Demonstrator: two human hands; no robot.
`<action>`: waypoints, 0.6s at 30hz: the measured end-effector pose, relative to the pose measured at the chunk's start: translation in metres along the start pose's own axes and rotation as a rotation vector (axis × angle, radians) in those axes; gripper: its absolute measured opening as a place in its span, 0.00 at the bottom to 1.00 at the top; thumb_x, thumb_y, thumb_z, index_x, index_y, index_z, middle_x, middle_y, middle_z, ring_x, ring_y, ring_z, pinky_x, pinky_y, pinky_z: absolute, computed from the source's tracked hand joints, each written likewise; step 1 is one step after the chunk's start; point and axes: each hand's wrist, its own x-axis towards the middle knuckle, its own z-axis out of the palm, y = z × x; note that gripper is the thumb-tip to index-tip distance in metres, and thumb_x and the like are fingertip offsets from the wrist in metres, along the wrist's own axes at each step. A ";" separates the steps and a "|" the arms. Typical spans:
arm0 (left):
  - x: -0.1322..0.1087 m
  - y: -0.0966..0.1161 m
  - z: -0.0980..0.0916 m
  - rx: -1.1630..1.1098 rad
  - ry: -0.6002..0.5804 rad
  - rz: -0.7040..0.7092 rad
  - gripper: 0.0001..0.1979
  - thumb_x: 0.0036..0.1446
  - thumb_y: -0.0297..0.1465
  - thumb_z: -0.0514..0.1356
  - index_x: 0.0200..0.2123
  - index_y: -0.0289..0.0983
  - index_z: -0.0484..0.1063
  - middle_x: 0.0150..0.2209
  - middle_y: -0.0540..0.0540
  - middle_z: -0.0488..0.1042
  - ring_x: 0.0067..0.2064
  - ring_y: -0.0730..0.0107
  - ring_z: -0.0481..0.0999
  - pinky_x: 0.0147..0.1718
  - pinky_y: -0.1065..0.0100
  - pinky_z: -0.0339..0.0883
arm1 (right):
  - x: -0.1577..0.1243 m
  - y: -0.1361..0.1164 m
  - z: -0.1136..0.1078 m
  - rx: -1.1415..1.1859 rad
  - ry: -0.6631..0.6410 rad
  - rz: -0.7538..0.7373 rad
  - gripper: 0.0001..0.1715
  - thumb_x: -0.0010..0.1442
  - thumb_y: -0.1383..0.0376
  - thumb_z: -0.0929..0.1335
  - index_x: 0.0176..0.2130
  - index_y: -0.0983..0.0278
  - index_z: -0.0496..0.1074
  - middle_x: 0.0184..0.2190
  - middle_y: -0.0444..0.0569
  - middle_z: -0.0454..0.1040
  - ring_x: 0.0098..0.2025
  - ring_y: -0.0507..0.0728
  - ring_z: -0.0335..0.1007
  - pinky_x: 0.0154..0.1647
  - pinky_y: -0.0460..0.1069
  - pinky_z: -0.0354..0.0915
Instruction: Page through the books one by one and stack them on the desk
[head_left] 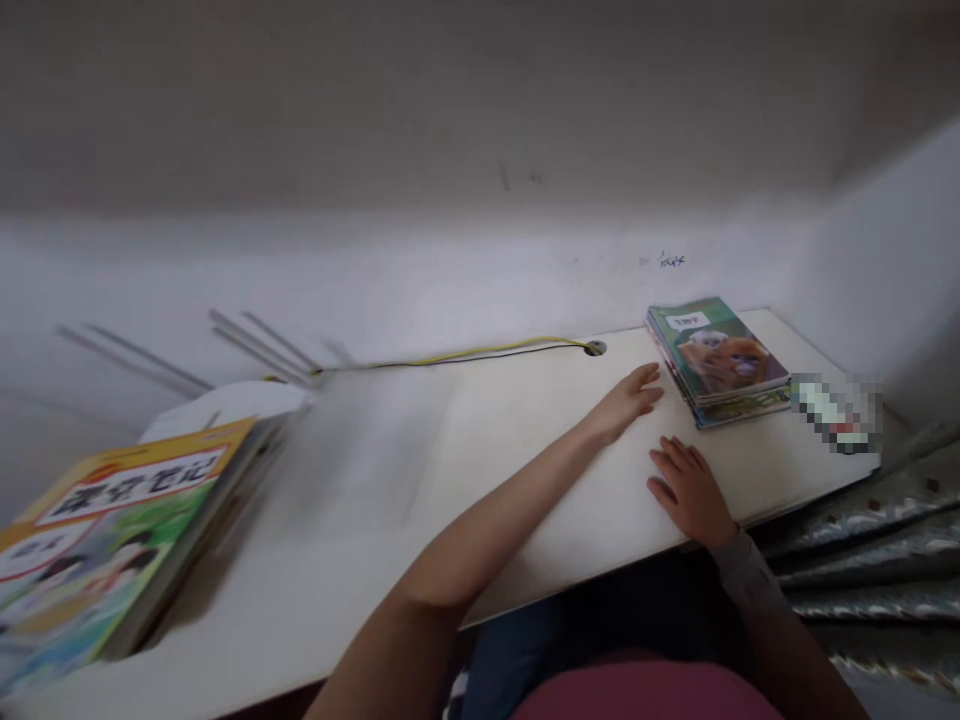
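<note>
My left hand (pixel 631 402) reaches over the white desk, fingers stretched out, a little left of a small stack of books. On top of that stack lies a green book (pixel 724 350) with two monkeys on its cover. Nearer to me, my right hand (pixel 688 490) hovers over or rests on the desk just below the books, its fingers spread. Neither hand holds anything, and both appear apart from the stack. At the far left, a thicker pile is topped by a yellow and green notebook (pixel 112 530) with drawn children on it.
A yellow and black cable (pixel 480 350) runs along the wall into a round hole (pixel 595 348) in the desk (pixel 360 580). Right of the books lies a blurred-out pale object (pixel 836 412). Shiny patterned fabric (pixel 885 530) hangs beside the desk's right end. Thin grey rods (pixel 262 345) stand at left.
</note>
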 end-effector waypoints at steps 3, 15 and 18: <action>-0.046 -0.009 -0.065 0.975 0.073 0.168 0.20 0.58 0.31 0.55 0.54 0.40 0.67 0.56 0.42 0.70 0.56 0.64 0.69 0.56 0.62 0.61 | -0.002 0.000 -0.004 -0.043 -0.002 -0.020 0.24 0.65 0.59 0.59 0.55 0.67 0.66 0.59 0.58 0.64 0.62 0.64 0.56 0.59 0.60 0.54; -0.185 -0.046 -0.201 1.425 0.679 -0.434 0.23 0.59 0.33 0.53 0.56 0.28 0.61 0.62 0.27 0.57 0.62 0.40 0.58 0.53 0.45 0.59 | 0.095 -0.021 -0.016 0.036 -0.202 -0.384 0.20 0.64 0.60 0.60 0.51 0.67 0.70 0.49 0.57 0.74 0.51 0.61 0.70 0.51 0.55 0.65; -0.191 -0.051 -0.206 1.428 0.646 -0.446 0.18 0.61 0.32 0.51 0.50 0.29 0.66 0.57 0.30 0.65 0.57 0.49 0.66 0.51 0.55 0.62 | 0.121 -0.044 0.005 0.115 -0.204 -0.478 0.21 0.64 0.60 0.61 0.53 0.67 0.69 0.53 0.59 0.71 0.55 0.61 0.67 0.55 0.57 0.63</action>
